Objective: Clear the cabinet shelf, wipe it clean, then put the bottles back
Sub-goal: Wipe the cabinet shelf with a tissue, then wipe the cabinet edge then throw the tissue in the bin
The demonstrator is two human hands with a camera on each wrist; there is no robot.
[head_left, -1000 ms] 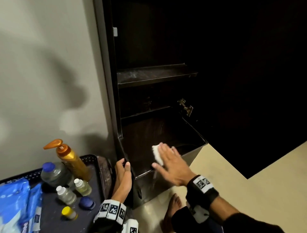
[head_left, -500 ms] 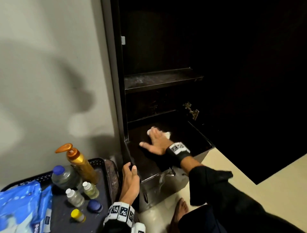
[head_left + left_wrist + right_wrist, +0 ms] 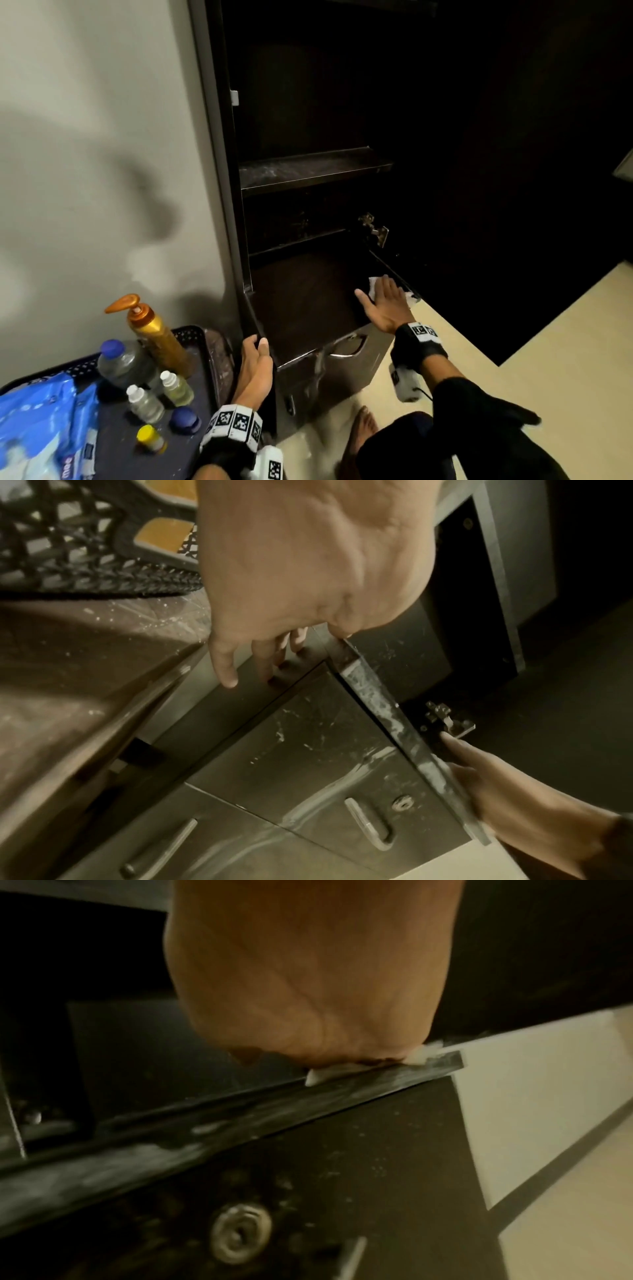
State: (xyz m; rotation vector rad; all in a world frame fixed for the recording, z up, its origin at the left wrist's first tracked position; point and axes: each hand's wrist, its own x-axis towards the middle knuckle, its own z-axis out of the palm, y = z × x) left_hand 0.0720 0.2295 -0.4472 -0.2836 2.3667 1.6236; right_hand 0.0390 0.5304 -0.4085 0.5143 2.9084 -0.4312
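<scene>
Presently, the right hand (image 3: 385,303) is seen extended into the lower cabinet shelf (image 3: 308,301), palm down, with fingers straight and spread and the thumb splayed to the left. A white wipe (image 3: 373,285) is pressed flat beneath the fingers against the right edge of the shelf; part of it shows past the fingertips and a further scrap at the shelf's front right corner. In the right wrist view the wipe (image 3: 318,1076) is seen squeezed between the hand (image 3: 308,974) and the dusty shelf edge.

The left hand (image 3: 255,368) is set on the front left corner of the shelf, thumb on the inner side and fingers down the outer face. In the left wrist view the fingers (image 3: 224,666) are only lightly bent and rest against the panel; nothing is carried.

White smears are noted along the shelf's front lip and on the drawer fronts (image 3: 325,764) below it. A second shelf (image 3: 308,169), dusty, is fixed above.

The bottles are found outside the cabinet, in a dark basket (image 3: 191,334) to the left of the left hand: a gold pump bottle (image 3: 157,337), a clear bottle with a blue cap (image 3: 121,365), two small white-capped bottles (image 3: 145,402), a yellow-capped bottle (image 3: 150,438) and a blue cap (image 3: 185,419). A blue packet (image 3: 44,425) lies at the basket's near left.
</scene>
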